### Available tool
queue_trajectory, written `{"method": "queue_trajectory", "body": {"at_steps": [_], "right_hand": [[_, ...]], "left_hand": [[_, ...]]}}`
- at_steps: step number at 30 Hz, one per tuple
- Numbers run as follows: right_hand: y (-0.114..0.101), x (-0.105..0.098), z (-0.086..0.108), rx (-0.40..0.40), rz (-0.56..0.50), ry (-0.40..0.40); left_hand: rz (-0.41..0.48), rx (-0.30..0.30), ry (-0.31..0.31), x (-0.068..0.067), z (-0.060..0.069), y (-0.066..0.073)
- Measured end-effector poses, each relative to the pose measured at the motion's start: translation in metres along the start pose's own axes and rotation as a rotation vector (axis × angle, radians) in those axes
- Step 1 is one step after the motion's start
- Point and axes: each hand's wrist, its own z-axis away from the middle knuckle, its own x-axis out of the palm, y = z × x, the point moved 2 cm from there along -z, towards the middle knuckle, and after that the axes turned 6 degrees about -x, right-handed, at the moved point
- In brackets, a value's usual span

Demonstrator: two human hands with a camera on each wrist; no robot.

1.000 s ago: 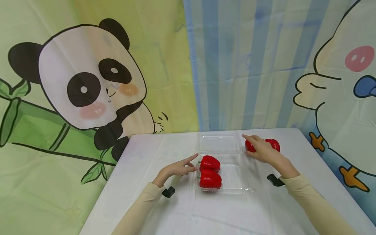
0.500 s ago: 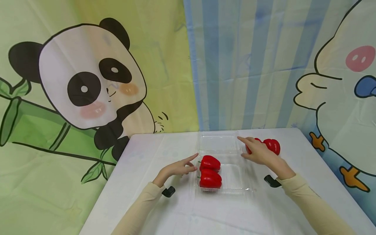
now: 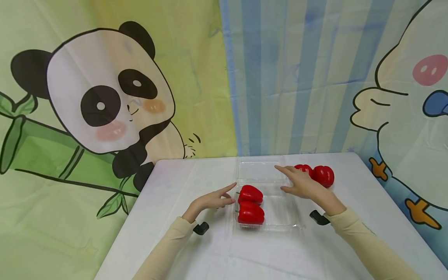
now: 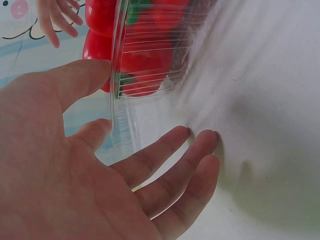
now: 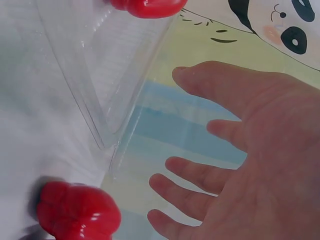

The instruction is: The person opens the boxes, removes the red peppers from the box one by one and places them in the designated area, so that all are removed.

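Observation:
A clear plastic container (image 3: 280,210) lies with its lid (image 3: 260,171) folded back. Two red bell peppers (image 3: 250,213) sit in its left half, one behind the other. The left hand (image 3: 211,199) is at the left rim; in the left wrist view that hand (image 4: 100,150) has its thumb and a finger touching the rim, the others spread near the table. Over the container's right rear part is the right hand (image 3: 301,182), fingers extended and holding nothing. In the right wrist view the same hand (image 5: 245,145) is spread, with a red pepper (image 5: 79,211) at lower left.
Two more red peppers (image 3: 323,176) stand side by side at the back right of the white table (image 3: 196,175), behind the right hand. A curtain (image 3: 273,77) with a panda and stripes hangs behind the table. Dark wrist cameras are worn under both wrists.
From above the back-right peppers, the right hand has moved left and slightly toward the front, over the container, uncovering more of those peppers. The left hand and container have stayed in place.

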Motion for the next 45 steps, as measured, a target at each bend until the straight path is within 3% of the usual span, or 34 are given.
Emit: {"method": "queue_trajectory", "body": {"at_steps": [18,35,45], "right_hand": [[-0.023,0.015,-0.009,-0.101,0.006,-0.067],[-0.030,0.033,-0.017,-0.282,0.059,-0.203],[-0.034,0.045,-0.029,-0.400,0.159,-0.211]], "left_hand": [[0.004,-0.008,0.005,0.001,-0.001,-0.001],[-0.023,0.003,0.017,0.001,0.000,0.001],[-0.021,0.006,0.020,0.001,0.000,0.001]]}}
